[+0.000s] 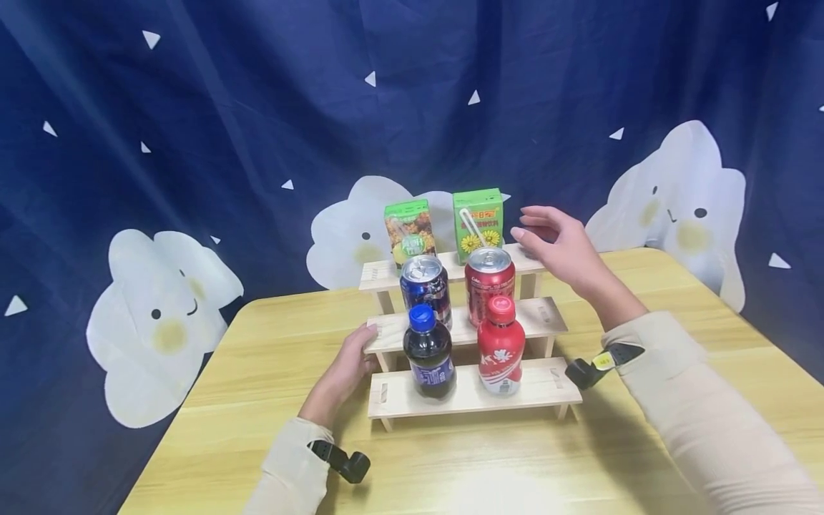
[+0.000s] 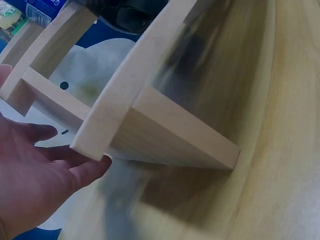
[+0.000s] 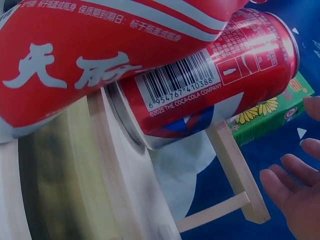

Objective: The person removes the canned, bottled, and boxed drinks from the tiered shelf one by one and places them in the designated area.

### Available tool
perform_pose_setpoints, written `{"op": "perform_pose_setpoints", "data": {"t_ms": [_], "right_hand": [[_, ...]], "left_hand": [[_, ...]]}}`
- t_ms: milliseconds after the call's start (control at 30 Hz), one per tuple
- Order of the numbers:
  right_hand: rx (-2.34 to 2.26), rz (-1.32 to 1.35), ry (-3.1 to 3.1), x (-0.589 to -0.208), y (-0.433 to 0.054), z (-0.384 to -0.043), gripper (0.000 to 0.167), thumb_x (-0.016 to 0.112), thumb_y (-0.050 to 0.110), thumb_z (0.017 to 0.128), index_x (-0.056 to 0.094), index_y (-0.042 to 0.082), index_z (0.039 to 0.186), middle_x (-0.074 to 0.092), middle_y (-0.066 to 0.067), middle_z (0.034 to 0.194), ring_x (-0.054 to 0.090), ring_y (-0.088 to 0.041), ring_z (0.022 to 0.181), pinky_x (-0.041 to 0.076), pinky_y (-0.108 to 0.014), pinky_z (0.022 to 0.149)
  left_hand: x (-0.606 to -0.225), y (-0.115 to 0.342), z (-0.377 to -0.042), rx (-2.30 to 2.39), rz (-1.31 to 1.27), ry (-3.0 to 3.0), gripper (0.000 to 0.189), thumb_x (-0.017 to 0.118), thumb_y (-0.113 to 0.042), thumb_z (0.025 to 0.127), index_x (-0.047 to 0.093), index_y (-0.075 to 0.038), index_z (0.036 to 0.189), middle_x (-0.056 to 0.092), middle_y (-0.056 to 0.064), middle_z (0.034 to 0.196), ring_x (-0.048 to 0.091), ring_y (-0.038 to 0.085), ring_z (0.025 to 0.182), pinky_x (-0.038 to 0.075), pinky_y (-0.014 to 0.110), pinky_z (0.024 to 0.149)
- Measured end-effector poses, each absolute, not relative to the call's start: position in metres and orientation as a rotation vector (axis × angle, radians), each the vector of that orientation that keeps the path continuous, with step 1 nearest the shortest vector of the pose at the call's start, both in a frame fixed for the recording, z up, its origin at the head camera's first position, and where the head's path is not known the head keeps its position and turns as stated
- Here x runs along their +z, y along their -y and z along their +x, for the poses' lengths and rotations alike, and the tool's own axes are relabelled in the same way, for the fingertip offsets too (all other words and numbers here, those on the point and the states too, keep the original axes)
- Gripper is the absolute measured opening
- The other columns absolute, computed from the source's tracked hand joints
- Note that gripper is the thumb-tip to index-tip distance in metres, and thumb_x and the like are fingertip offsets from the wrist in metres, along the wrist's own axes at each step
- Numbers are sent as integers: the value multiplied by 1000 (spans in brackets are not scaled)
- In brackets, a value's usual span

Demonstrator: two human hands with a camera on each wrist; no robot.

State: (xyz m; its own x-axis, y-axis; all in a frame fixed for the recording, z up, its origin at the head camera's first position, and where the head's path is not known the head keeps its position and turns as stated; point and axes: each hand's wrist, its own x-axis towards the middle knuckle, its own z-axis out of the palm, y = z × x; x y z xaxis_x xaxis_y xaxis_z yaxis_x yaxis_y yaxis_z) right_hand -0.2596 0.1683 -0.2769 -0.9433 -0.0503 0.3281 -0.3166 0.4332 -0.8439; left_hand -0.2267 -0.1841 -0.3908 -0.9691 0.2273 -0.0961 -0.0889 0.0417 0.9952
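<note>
Here a three-step wooden rack (image 1: 541, 380) stands on the yellow wooden counter (image 1: 257, 400), toward its far edge, in front of a dark blue curtain (image 1: 257, 107) printed with white clouds. Each step carries two drinks. On the lowest step a dark cola bottle (image 1: 428, 354) with a blue cap stands at the left and a red bottle (image 1: 500, 348) at the right. On the middle step a blue can (image 1: 426, 286) sits behind the dark bottle and a red can (image 1: 489, 282) behind the red one. On the top step are two green juice cartons: the left carton (image 1: 410, 233) and the right carton (image 1: 477, 224), the latter with a straw on its face.

The left hand (image 1: 350, 365) rests against the left end of the middle step, its grip open, fingers straight and nothing held. The left wrist view shows what the head view cannot: the fingertips (image 2: 95, 167) just under the corner of a step, seen from below. The right hand (image 1: 556, 247) hovers at the right end of the top step, near the right carton, its grip open and loosely curved, holding nothing. The right wrist view shows the red can's barcode and the rack's right leg (image 3: 240, 175), with the fingers (image 3: 295, 192) apart from it.
</note>
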Motion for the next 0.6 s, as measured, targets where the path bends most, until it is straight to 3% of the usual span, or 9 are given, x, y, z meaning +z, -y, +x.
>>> {"op": "perform_pose_setpoints", "data": {"t_ms": [233,400,600], "right_hand": [[1590,359,2424,-278,-161,-265,60,60,39,90,41,9,139,50,-15,136,52,-29,121,48,-40,91],[1615,361,2433,-277,-154,-270,62,60,42,90,40,11,140,49,-14,136,51,-28,122,48,-42,92],[1634,368,2427,-277,-148,-272,62,61,41,89,41,11,140,50,-14,135,51,-29,122,46,-45,94]], "left_hand": [[-394,184,-227,2021,133,-2090,49,34,-34,97,45,-1,132,59,7,108,58,17,96,46,38,85],[-398,184,-227,1986,142,-2112,52,33,-36,97,42,-1,134,58,12,110,57,20,97,44,38,86],[-402,185,-227,1930,152,-2112,57,31,-43,96,37,-6,139,49,19,124,51,29,110,39,38,90]]}}
